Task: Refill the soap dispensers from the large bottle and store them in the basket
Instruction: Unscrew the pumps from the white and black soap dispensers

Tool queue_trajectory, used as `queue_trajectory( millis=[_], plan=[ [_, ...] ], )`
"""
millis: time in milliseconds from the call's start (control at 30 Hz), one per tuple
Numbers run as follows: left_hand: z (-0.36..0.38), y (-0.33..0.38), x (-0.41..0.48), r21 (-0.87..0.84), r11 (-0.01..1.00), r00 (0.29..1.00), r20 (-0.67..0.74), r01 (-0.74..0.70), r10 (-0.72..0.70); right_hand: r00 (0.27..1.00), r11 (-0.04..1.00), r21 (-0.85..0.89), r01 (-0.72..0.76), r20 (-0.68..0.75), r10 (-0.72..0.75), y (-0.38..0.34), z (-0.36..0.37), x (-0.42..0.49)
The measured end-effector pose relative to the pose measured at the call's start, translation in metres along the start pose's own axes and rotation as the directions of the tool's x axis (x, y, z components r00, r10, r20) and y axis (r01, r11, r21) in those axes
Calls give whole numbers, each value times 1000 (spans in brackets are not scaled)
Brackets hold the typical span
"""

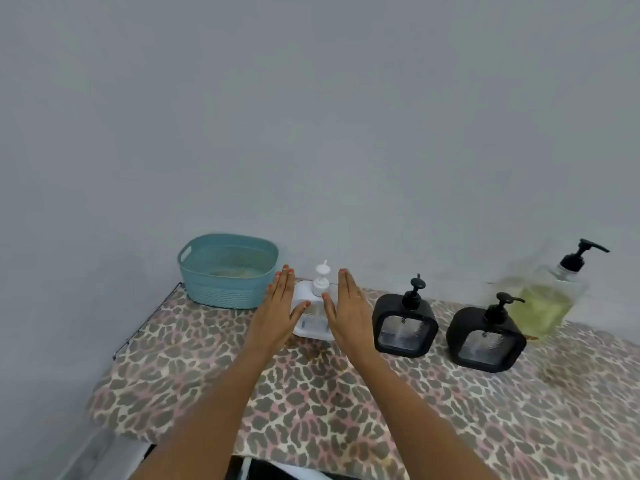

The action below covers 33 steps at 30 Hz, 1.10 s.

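Here the left hand (277, 306) and right hand (349, 310), both flat and empty, flank the white dispenser (313, 318).

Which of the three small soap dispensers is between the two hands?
The white dispenser, next to the teal basket. It stands between the left hand and right hand; the two black dispensers stand farther right.

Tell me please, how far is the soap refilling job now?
Nothing looks done: the teal basket holds no dispenser. Both open hands, left hand and right hand, flank the white dispenser. Both black dispensers and the large bottle stand untouched.
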<state>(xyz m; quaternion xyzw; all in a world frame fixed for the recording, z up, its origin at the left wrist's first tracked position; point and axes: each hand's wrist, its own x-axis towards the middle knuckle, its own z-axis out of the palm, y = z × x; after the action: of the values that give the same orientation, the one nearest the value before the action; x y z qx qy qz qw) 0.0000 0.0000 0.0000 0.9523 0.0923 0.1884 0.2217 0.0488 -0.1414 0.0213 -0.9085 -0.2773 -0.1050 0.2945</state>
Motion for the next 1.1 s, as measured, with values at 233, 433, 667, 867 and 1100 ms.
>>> queue_trajectory(
  millis=[233, 433, 667, 867, 1100],
  plan=[
    [7, -16, 22, -243, 970, 981, 188, 4, 43, 996, 984, 157, -90, -15, 94, -9, 11, 32],
    [8, -18, 32, -272, 961, 984, 148, -53, 96, 984, 944, 279, -178, 27, 177, -10, 10, 44],
    [8, -24, 33, -311, 947, 981, 148, -76, 128, 990, 942, 312, -127, 101, 100, -6, 0, 50],
    [10, -27, 34, -301, 949, 981, 134, -95, 141, 947, 925, 358, -128, 320, 7, 4, -16, 59],
    [10, -27, 33, -347, 936, 984, 142, -56, 111, 984, 931, 326, -163, 117, 132, 0, 3, 54]
  ],
)
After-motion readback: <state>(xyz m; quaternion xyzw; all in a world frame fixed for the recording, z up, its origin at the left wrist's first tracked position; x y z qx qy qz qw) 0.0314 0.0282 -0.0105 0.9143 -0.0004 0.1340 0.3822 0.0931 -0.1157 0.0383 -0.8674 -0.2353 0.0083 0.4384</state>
